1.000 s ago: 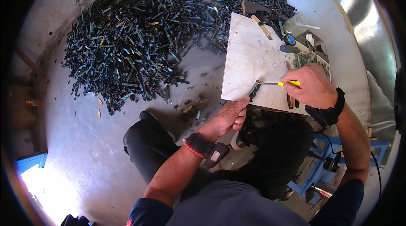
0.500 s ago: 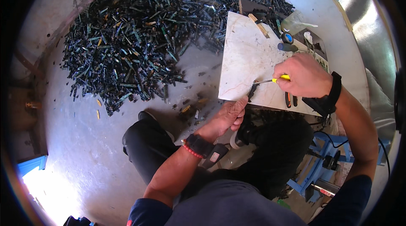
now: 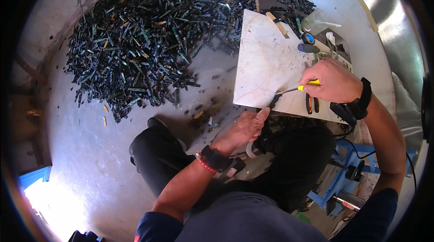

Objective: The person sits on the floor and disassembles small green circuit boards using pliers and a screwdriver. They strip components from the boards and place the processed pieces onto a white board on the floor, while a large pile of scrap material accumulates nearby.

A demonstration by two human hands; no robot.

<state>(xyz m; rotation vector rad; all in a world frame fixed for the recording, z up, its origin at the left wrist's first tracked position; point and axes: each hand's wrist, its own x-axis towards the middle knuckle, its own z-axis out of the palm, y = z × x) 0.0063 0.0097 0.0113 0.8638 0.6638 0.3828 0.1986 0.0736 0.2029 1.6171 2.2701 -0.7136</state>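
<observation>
My left hand [image 3: 253,125] is closed on a small dark strip-shaped piece [image 3: 274,101], its thumb along the near end. The piece lies by the near edge of a white board [image 3: 257,68]. In my closed right hand [image 3: 333,80] is a yellow-handled screwdriver [image 3: 309,85]. Its thin metal shaft points left, and the tip meets the far end of the dark piece or sits right beside it. Just below my right hand rest pliers with black and orange handles [image 3: 312,104]. A second screwdriver with a dark handle [image 3: 308,48] lies farther back on the board.
A big heap of dark narrow strips [image 3: 140,43] covers the floor at the far left. Near the board's back edge are a blue tape roll [image 3: 308,38] and a wooden stick [image 3: 277,25]. A blue stool-like frame [image 3: 332,192] stands at lower right, with a black cable beside it.
Both hands have shifted slightly right; the right hand with the screwdriver moved a little farther. The dark piece moved slightly right too, still in the left hand.
</observation>
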